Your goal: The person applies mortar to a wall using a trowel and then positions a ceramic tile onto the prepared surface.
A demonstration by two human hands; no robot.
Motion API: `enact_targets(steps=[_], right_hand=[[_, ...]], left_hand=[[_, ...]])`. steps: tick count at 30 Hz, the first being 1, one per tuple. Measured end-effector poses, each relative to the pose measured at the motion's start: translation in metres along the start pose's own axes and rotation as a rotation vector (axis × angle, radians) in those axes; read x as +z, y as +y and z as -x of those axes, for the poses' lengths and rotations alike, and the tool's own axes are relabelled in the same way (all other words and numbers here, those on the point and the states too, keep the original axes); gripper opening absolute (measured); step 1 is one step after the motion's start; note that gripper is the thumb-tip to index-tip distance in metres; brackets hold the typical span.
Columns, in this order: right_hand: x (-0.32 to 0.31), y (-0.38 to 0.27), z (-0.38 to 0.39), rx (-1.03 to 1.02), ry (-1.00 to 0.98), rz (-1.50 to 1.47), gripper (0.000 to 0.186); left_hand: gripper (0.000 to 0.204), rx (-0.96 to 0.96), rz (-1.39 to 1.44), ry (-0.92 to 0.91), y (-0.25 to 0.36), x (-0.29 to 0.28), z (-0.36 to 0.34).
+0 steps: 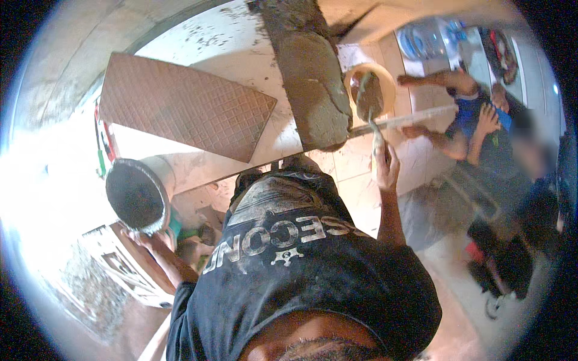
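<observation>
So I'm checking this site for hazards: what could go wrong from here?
1. The right hand holds a loaded trowel over the pan; wet mortar could drop onto the floor tiles.
2. The left hand grips the bucket only at its rim, so it might tip.
3. A seated person is close by and could get splashed.

Rough wet mortar (313, 84) — matt, ribbed brown tile (186, 108) beside it.
</observation>
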State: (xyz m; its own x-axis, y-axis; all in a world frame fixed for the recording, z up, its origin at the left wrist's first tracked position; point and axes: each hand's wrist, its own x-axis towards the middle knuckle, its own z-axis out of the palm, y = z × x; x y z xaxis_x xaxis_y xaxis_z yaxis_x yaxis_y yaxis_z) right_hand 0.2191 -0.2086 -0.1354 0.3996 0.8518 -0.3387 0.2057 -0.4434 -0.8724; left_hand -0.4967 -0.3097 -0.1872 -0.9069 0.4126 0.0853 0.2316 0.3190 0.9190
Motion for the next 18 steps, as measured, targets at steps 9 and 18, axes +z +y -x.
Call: enact_targets(steps=[9, 18], right_hand=[[0.049, 0.154, 0.163, 0.26, 0.625, -0.027, 0.037], [0.096, 0.262, 0.058, 0.258, 0.247, 1.105, 0.044]], left_hand=[[0.023, -0.019, 0.03, -0.038, 0.011, 0.023, -0.016], [0.022, -0.044, 0.052, -0.018, 0.016, 0.018, -0.02]])
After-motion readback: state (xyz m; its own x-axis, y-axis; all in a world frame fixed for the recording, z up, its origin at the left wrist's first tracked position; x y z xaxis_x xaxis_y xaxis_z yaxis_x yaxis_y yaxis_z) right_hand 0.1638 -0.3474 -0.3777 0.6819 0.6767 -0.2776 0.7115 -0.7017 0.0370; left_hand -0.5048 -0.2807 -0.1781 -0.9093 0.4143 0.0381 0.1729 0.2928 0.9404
